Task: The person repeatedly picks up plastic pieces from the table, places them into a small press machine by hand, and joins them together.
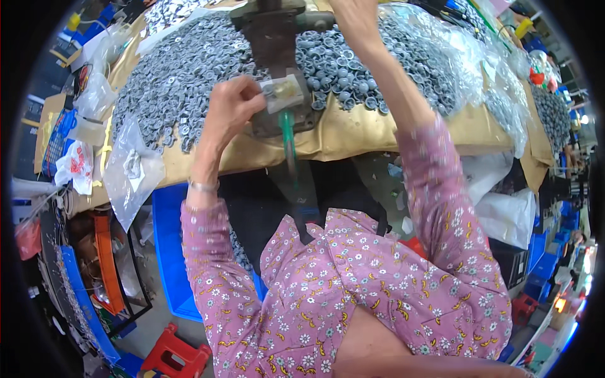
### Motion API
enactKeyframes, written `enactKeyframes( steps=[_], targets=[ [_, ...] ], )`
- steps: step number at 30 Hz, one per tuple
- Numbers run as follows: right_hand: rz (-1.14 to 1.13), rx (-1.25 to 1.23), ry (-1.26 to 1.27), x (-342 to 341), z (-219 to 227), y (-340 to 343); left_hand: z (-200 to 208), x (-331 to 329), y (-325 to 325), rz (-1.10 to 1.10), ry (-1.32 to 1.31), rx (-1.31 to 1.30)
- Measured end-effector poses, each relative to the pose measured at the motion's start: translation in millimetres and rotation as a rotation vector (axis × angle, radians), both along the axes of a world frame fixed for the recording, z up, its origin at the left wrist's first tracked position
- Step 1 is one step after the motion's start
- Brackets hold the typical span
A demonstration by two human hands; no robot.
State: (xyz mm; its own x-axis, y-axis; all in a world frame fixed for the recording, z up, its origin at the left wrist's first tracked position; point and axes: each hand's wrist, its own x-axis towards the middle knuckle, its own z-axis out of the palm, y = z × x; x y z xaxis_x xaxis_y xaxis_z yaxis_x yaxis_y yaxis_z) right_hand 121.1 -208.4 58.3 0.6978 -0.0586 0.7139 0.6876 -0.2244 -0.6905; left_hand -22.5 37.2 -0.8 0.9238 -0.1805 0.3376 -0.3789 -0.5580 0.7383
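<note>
A dark metal hand press [272, 44] stands at the table's near edge, in front of my body. My left hand [234, 101] is at its base, fingers curled in a pinch beside a pale block [285, 92] under the ram; whatever lies between the fingertips is hidden. A green strip or handle [287, 135] sticks out toward me below the block. My right hand [355, 19] is raised beside the press's upper part, its fingers blurred and cut off by the picture's top edge. Small grey round caps [343, 79] lie heaped right of the press, and small grey parts [189, 75] lie left.
Brown paper [353, 135] covers the table. Clear plastic bags lie at the left [131, 167] and right [469, 57]. Below are a blue bin [170, 264], a red stool [176, 353] and an orange frame [107, 264]. A white sack [507, 217] sits under the table's right side.
</note>
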Motion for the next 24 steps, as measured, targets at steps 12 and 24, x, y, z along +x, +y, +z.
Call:
enactKeyframes(
  steps=[12, 24],
  targets=[
    [-0.113, -0.75, -0.029, -124, -106, -44, -5, -155, 82, 0.52, 0.234, 0.304],
    [-0.136, -0.793, -0.143, -130, -110, -43, -50, -55, 3, 0.823, -0.093, 0.517]
  ],
)
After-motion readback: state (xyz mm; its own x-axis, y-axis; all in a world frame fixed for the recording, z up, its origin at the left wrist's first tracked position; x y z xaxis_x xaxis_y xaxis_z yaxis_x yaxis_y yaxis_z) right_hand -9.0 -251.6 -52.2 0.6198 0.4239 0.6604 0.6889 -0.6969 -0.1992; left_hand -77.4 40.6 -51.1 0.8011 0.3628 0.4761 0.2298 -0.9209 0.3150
